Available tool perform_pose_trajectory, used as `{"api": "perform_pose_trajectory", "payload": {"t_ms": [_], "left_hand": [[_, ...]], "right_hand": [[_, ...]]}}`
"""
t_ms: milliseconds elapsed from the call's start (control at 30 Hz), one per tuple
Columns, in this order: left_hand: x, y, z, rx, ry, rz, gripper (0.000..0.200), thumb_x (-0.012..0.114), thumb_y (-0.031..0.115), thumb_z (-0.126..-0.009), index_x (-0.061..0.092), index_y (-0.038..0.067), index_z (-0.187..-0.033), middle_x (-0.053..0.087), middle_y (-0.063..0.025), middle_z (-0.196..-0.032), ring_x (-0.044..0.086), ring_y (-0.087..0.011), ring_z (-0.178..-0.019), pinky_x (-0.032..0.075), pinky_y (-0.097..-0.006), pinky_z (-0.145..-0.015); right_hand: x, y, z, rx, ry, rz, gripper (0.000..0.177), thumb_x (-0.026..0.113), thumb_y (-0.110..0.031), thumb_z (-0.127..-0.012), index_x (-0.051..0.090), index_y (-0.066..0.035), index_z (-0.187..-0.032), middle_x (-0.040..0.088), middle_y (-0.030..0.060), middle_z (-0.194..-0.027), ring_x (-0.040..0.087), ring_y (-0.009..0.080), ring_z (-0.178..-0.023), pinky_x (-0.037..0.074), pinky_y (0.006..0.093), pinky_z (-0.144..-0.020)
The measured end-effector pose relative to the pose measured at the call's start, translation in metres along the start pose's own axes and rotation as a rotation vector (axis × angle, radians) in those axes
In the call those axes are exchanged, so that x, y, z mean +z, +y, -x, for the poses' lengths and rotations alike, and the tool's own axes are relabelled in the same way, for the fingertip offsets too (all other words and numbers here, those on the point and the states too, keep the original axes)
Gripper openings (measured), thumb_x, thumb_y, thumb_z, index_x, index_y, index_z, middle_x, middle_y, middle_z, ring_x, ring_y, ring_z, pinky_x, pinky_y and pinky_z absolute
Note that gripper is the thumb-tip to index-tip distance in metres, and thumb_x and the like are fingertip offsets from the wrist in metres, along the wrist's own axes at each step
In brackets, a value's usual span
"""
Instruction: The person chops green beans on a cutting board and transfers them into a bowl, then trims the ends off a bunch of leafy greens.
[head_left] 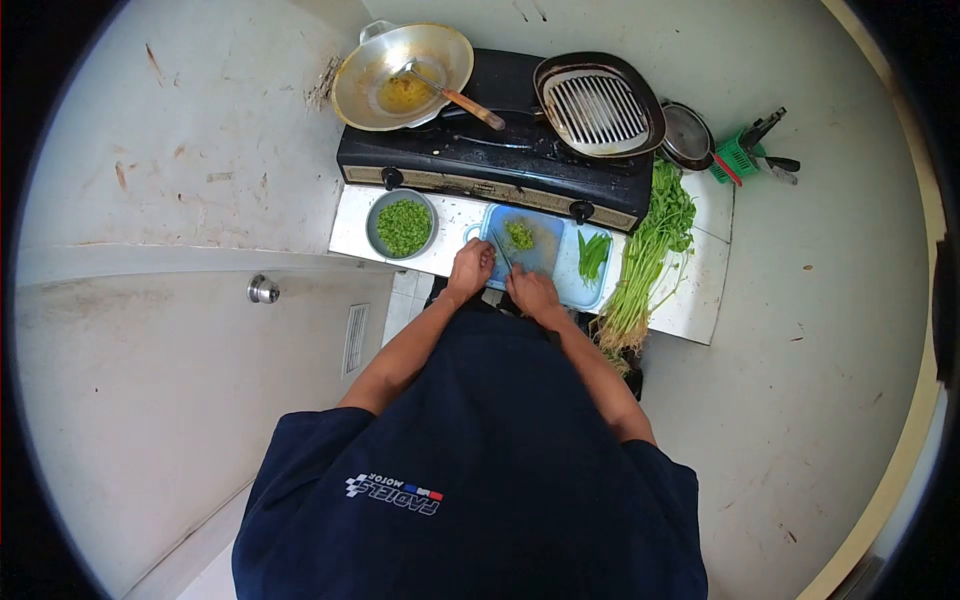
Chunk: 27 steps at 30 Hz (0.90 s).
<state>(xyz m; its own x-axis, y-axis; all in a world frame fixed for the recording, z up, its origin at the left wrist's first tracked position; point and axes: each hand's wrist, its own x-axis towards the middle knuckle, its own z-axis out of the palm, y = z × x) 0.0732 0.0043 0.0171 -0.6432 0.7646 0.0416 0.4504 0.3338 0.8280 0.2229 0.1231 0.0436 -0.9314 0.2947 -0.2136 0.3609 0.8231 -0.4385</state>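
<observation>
My right hand (533,291) is closed around the handle of a knife (502,250), its thin blade pointing away over the blue cutting board (566,284). Close by on the left, my left hand (472,268) has its fingers curled together at the board's left edge, near the blade; whatever they pinch is too small to make out. Beyond the blade lies a small heap of chopped green pieces (519,236). Long green pods (593,257), perhaps chilies or beans, rest on the board's right side. A grey bowl (371,232) of chopped greens (404,228) stands to the left.
Behind the board is a black gas stove (440,160) bearing a wok (350,95) with a wooden-handled ladle (470,105), and a grill pan (655,120). Leafy stalks with roots (650,250) lie at right. Farther back are a strainer (687,135) and a green utensil basket (737,160).
</observation>
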Motion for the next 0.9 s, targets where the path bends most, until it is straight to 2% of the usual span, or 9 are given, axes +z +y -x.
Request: {"api": "perform_pose_trajectory", "payload": {"t_ms": [433,533,633,733,900], "left_hand": [[0.000,-0.003,-0.001,0.000,-0.026,-0.021,0.012,0.068,-0.003,-0.082,0.070,-0.001,-0.094,0.064,-0.0158,-0.088,0.068,-0.0287,-0.073,0.056,-0.0370,-0.068],[-0.001,0.000,-0.001,-0.020,-0.030,-0.047,0.013,0.068,-0.003,-0.082,0.070,-0.001,-0.095,0.065,-0.0161,-0.089,0.069,-0.0285,-0.074,0.057,-0.0365,-0.069],[-0.002,-0.001,-0.001,-0.006,-0.032,-0.059,0.014,0.069,-0.002,-0.082,0.070,-0.001,-0.096,0.065,-0.0164,-0.089,0.069,-0.0288,-0.075,0.057,-0.0366,-0.070],[0.000,-0.003,-0.001,-0.019,-0.027,-0.030,0.014,0.069,-0.002,-0.082,0.071,-0.001,-0.096,0.065,-0.0164,-0.090,0.070,-0.0295,-0.076,0.058,-0.0373,-0.071],[-0.001,-0.002,0.000,-0.024,-0.023,-0.022,0.014,0.068,-0.002,-0.083,0.070,-0.001,-0.096,0.065,-0.0159,-0.091,0.070,-0.0299,-0.077,0.058,-0.0378,-0.071]], "right_hand": [[0.006,-0.003,-0.002,0.001,-0.011,-0.027,0.033,0.048,-0.030,-0.104,0.058,0.001,-0.108,0.072,0.0246,-0.079,0.072,0.0434,-0.077,0.057,0.0545,-0.073],[0.006,-0.003,-0.009,0.000,-0.015,-0.046,0.039,0.046,-0.032,-0.105,0.057,0.004,-0.110,0.070,0.0283,-0.078,0.070,0.0473,-0.075,0.056,0.0560,-0.073],[0.009,-0.004,-0.010,-0.008,-0.004,-0.025,0.037,0.047,-0.031,-0.105,0.057,0.004,-0.109,0.070,0.0278,-0.078,0.070,0.0468,-0.075,0.057,0.0556,-0.072],[0.013,-0.003,-0.002,0.010,0.017,-0.008,0.033,0.048,-0.030,-0.104,0.059,0.001,-0.105,0.072,0.0221,-0.077,0.073,0.0411,-0.075,0.057,0.0545,-0.073],[0.014,-0.002,0.002,-0.014,0.010,0.010,0.031,0.050,-0.029,-0.103,0.058,0.001,-0.104,0.072,0.0226,-0.075,0.073,0.0409,-0.073,0.058,0.0517,-0.068]]}}
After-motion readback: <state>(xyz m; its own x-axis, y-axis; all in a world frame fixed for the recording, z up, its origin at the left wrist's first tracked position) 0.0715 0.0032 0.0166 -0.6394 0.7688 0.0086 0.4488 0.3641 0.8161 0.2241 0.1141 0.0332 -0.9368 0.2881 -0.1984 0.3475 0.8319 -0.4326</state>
